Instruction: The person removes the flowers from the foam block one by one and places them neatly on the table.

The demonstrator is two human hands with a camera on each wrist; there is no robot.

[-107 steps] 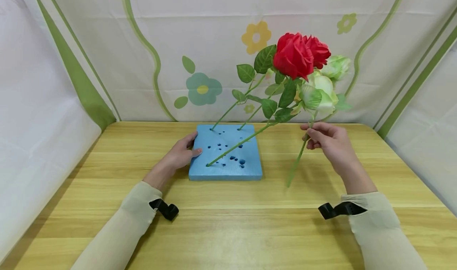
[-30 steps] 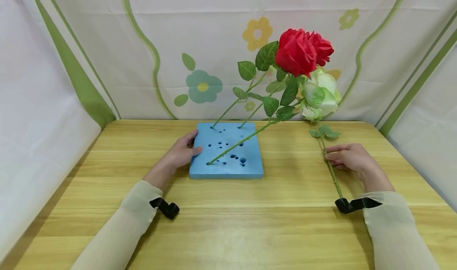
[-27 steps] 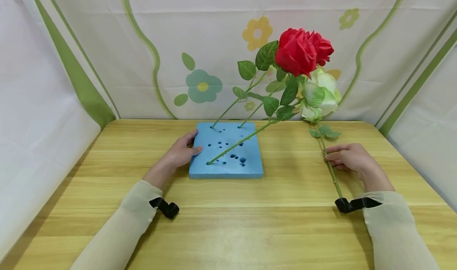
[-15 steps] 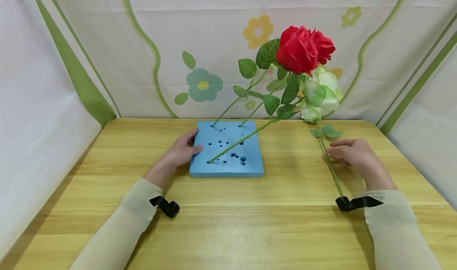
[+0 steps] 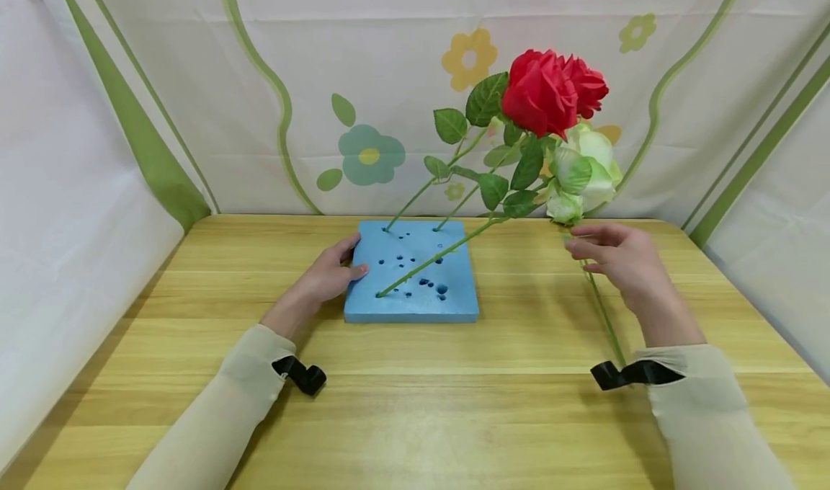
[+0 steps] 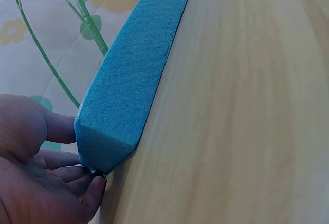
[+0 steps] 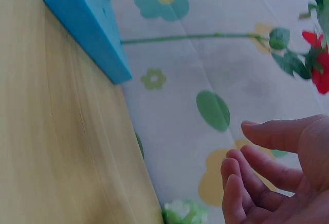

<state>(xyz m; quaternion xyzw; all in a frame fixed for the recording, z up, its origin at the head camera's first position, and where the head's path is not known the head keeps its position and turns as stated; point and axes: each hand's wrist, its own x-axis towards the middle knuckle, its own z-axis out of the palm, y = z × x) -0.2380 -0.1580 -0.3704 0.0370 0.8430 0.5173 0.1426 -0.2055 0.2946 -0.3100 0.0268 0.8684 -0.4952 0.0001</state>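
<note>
In the head view my left hand (image 5: 327, 274) grips the left edge of a square blue foam block (image 5: 415, 310) dotted with holes. Its thumb lies on top, and in the left wrist view the fingers touch the block's side. Three stems lean rightward out of the foam, bearing red roses (image 5: 541, 94) and a white-green rose (image 5: 583, 169). Another rose, with a pale green head (image 5: 564, 207), lies on the table, its stem (image 5: 606, 317) running toward me. My right hand (image 5: 625, 263) hovers over that stem, thumb and fingers apart with nothing between them, hiding its leaves.
The wooden table (image 5: 415, 418) stretches out in front of both arms. A white cloth (image 5: 292, 79) printed with flowers hangs behind the table's back edge, and plain white cloth panels stand at both sides. A black camera mount (image 5: 635, 375) on the right wrist overlaps the loose stem's end.
The right hand has laid the pale green rose on the table, let go of its stem and moved up and left. The left hand stays on the foam block.
</note>
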